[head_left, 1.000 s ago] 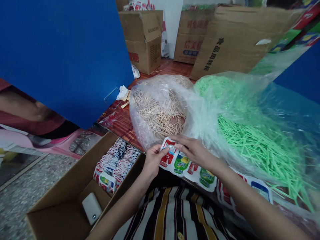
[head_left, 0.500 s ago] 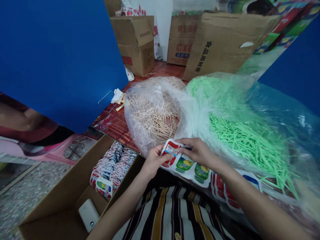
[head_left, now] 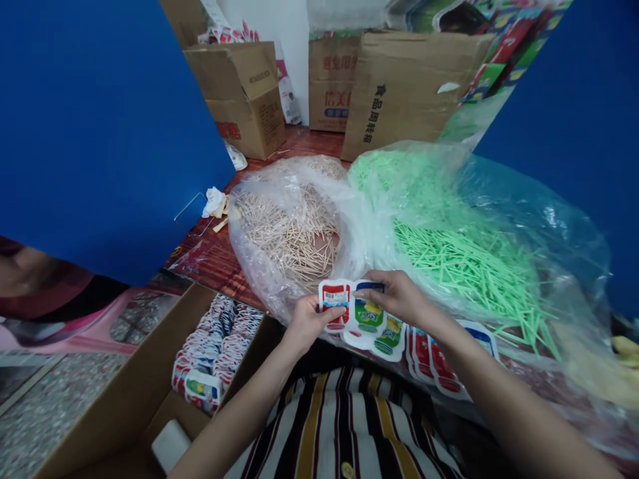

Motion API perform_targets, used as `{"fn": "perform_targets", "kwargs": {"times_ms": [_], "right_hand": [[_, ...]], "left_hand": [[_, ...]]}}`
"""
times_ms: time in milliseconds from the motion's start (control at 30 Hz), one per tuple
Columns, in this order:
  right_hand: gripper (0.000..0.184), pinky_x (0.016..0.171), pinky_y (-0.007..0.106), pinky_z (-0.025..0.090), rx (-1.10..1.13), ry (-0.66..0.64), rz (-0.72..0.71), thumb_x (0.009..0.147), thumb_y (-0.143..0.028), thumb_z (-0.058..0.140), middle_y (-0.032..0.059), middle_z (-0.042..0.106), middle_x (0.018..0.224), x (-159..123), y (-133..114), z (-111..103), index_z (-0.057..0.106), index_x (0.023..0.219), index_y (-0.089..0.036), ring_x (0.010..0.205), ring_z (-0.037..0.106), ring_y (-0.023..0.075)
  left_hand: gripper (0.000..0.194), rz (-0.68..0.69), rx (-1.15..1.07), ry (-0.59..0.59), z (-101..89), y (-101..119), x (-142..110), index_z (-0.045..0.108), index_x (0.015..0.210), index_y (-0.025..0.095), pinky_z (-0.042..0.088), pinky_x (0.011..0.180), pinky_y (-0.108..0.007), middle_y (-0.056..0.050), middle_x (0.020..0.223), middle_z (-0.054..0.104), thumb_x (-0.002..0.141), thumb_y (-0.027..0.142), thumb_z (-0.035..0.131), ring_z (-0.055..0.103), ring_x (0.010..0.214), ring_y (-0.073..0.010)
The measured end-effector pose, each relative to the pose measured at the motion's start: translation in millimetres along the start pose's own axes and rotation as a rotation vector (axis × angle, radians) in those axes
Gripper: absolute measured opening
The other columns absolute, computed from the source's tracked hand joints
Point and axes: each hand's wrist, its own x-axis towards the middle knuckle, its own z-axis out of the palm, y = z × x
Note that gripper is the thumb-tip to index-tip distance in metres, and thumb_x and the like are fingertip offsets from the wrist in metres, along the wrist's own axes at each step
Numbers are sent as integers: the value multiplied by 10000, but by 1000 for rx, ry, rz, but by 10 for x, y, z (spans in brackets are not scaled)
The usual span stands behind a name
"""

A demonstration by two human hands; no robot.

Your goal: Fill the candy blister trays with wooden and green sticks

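Observation:
Both my hands hold a joined pair of flat printed packets above the front edge of the table. My left hand (head_left: 305,326) pinches the red packet (head_left: 332,293), thumb across its front. My right hand (head_left: 402,293) grips the top of the green Sprite packet (head_left: 368,318), its thumb lying over the upper edge. Just beneath and to the right lie more packets: another green Sprite packet (head_left: 389,339) and several red packets (head_left: 422,352), partly behind my right forearm. Right behind my hands is a clear bag of short pale wooden-looking sticks (head_left: 304,253).
A bag of thin green sticks (head_left: 464,266) lies right. At lower left, an open carton (head_left: 112,406) holds stacked packet strips (head_left: 214,352) and a white device (head_left: 170,444). Cardboard boxes (head_left: 409,100) stand behind. Blue panels (head_left: 100,133) flank the table; another person's arm (head_left: 30,269) shows left.
The view has swung right, so the scene sits further left. My right hand has shifted onto the green packet's top, and the pair is now raised flat toward me over the packets below.

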Motion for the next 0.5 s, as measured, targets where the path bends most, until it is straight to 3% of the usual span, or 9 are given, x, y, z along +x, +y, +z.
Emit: {"fn": "perform_targets", "kwargs": {"times_ms": [500], "right_hand": [[296, 587, 250, 441, 118, 208, 7, 793, -440, 629, 21, 652, 687, -106, 94, -33, 683, 791, -150, 655, 587, 152]], "left_hand": [[415, 13, -105, -59, 185, 5, 44, 666, 856, 115, 552, 653, -319, -72, 792, 742, 502, 214, 859, 677, 658, -190]]}}
